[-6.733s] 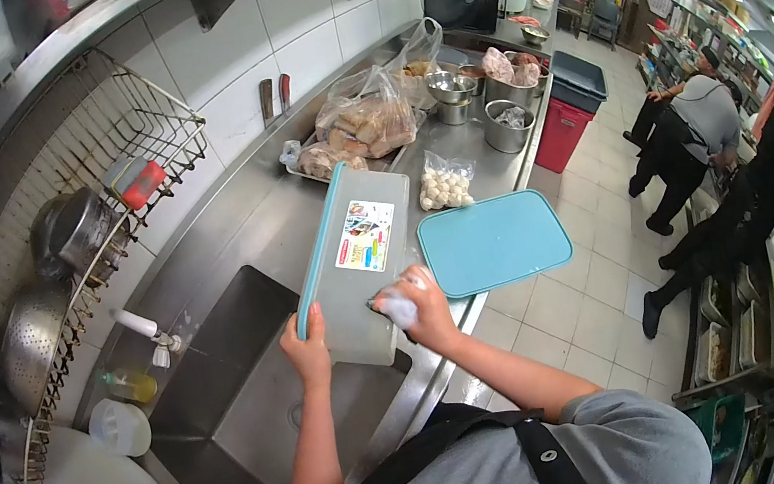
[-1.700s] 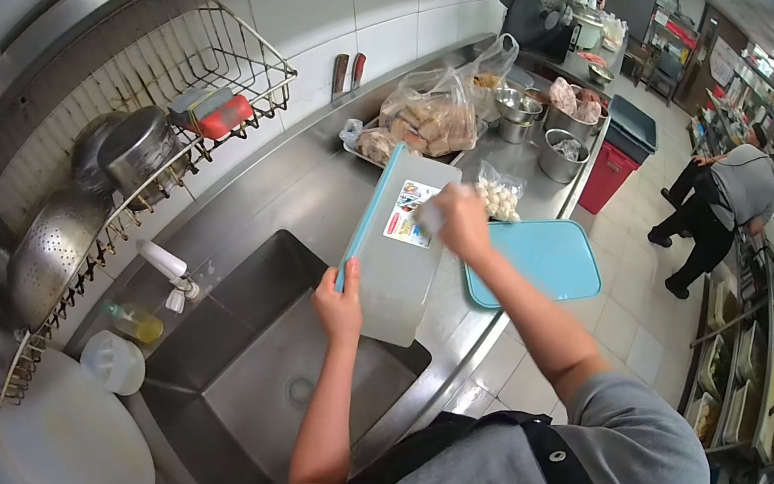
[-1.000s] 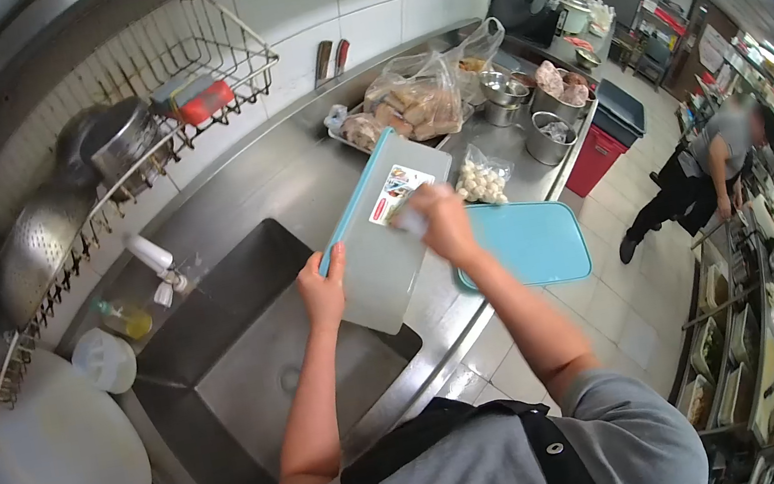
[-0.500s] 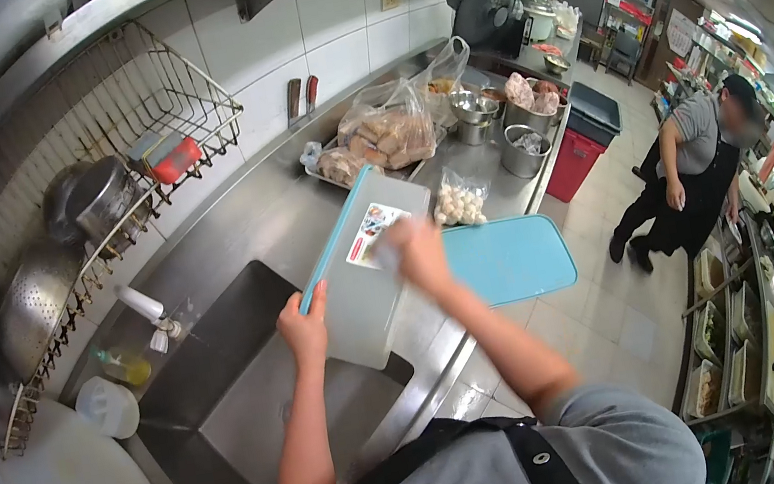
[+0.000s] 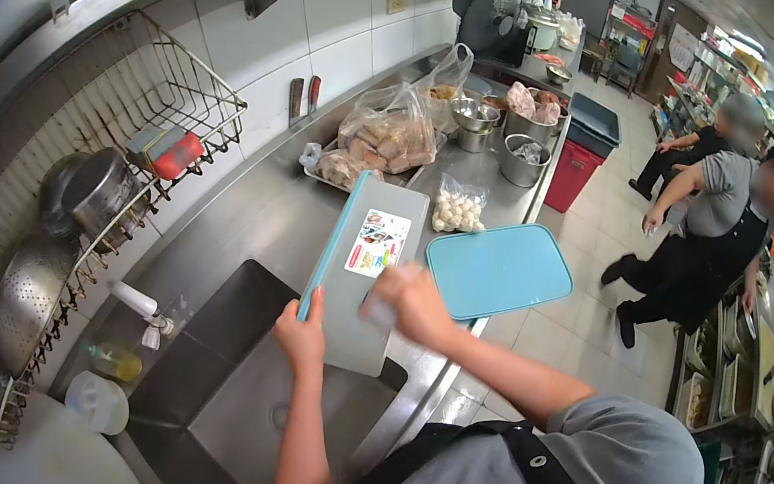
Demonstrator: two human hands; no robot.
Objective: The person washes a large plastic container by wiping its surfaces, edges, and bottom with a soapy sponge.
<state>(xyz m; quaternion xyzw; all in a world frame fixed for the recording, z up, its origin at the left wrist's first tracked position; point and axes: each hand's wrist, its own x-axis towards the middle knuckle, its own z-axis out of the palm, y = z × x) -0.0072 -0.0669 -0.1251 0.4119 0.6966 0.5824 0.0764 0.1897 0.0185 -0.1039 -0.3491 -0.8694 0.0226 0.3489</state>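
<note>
A translucent plastic container (image 5: pixel 344 301) with a light blue rim is tilted on its side over the edge of the sink (image 5: pixel 226 440). My left hand (image 5: pixel 301 335) grips its blue rim at the lower left corner. On the container's side is a white printed label (image 5: pixel 377 242). My right hand (image 5: pixel 415 310) presses a whitish wad (image 5: pixel 379 310), blurred and perhaps cloth or paper, against the container just below the label. A light blue lid (image 5: pixel 501 270) lies flat on the counter edge, right of my right hand.
Behind the container are a bag of bread-like pieces (image 5: pixel 387 130), a bag of small white balls (image 5: pixel 458 205) and metal pots (image 5: pixel 524 159). A faucet (image 5: pixel 142 306) and wire rack (image 5: pixel 171 94) stand left. Two people (image 5: pixel 696 213) are in the aisle at right.
My right hand has moved down and left with the wad, uncovering the label. My left hand keeps its grip on the container. A second person has come into view in the aisle.
</note>
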